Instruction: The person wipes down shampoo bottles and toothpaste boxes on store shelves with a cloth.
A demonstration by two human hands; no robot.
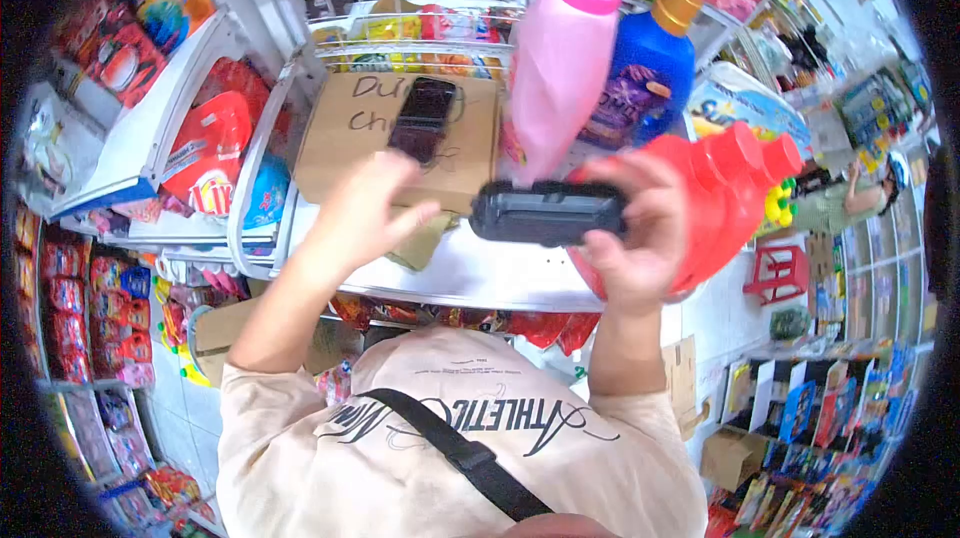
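Note:
My right hand (645,223) is closed on a black oblong plastic case (550,213), held level above the white counter (470,273). Its fingers and thumb grip the case's right end. My left hand (380,203), somewhat blurred, is open with the thumb apart from the fingers. Those fingers are right by the lower end of a dark smartphone (425,108). The phone lies on a brown cardboard box (335,143) with handwriting on its top. Just behind the case stands a tall pink bottle (560,68).
A blue bottle with a gold cap (645,73) stands beside the pink one. Red bottles (715,188) crowd the counter's right side. Behind the box is a white wire rack (400,13) with packets. Shelves of packaged goods surround me, and a red stool (778,273) is at right.

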